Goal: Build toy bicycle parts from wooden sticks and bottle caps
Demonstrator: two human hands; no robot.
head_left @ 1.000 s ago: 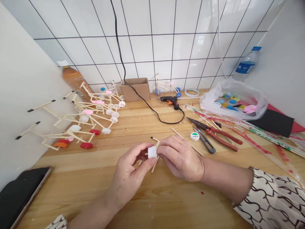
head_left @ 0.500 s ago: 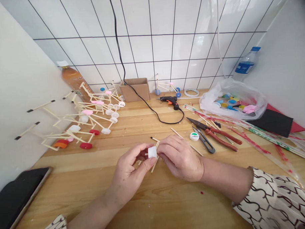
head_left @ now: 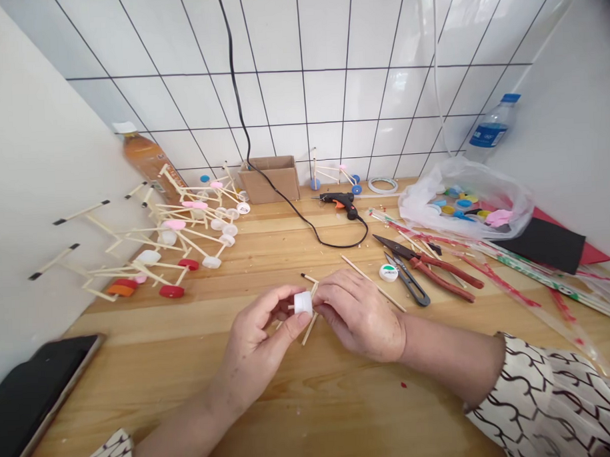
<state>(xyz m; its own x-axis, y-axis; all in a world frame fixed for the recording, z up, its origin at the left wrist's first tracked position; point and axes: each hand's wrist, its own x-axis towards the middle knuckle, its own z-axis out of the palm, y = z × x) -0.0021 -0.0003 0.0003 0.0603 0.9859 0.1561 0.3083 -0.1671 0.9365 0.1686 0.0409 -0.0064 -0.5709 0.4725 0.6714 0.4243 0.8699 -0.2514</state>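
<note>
Between the thumb and fingers of my left hand [head_left: 261,340] is a white bottle cap [head_left: 302,302], with a short stick end poking out of its left side. My right hand [head_left: 361,314] is closed at the right of the cap, its fingertips pinched by a thin wooden stick frame [head_left: 311,327]. A black-tipped piece of the frame shows above the cap. The right fingers hide most of what they grip. Another white cap with a green mark [head_left: 388,273] and a loose stick [head_left: 371,282] lie to the right of my hands.
Stick models with cap wheels [head_left: 169,225] stand at the left. A glue gun [head_left: 338,201] lies near the cardboard box [head_left: 269,180]. Pliers [head_left: 426,264] and thread snips [head_left: 409,281] are at the right, before a plastic bag of caps [head_left: 467,199]. A phone [head_left: 41,398] lies front left.
The white cap has shifted very slightly left and turned a little in my left fingers. Both hands otherwise keep nearly the same place.
</note>
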